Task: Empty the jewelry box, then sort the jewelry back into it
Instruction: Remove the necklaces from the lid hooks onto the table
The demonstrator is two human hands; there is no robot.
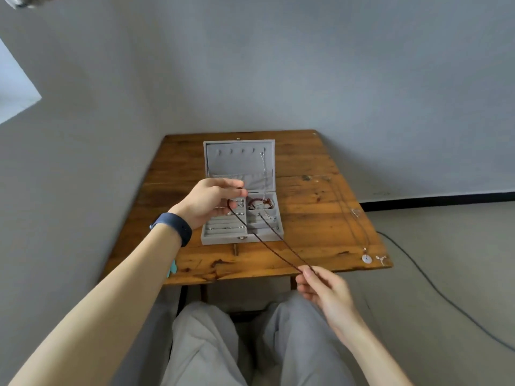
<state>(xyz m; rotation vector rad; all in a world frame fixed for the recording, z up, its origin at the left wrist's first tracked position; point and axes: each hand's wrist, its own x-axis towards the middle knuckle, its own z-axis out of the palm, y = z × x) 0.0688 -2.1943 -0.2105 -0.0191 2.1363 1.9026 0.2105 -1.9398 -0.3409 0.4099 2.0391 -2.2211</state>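
Observation:
An open grey jewelry box (242,238) stands on the wooden table (312,213), its lid upright with a silver chain (263,168) hanging from a hook. Rings, earrings and a red bracelet (260,202) lie in its compartments. A dark red cord necklace (274,246) stretches taut over the box. My left hand (213,200) pinches its far end above the box. My right hand (323,291) pinches its near end just past the table's front edge.
A thin necklace with a round white pendant (366,258) lies along the table's right side, next to a small silver piece (381,259). A cable (434,285) runs across the floor at right. A wall stands close on the left. My knees are below the table edge.

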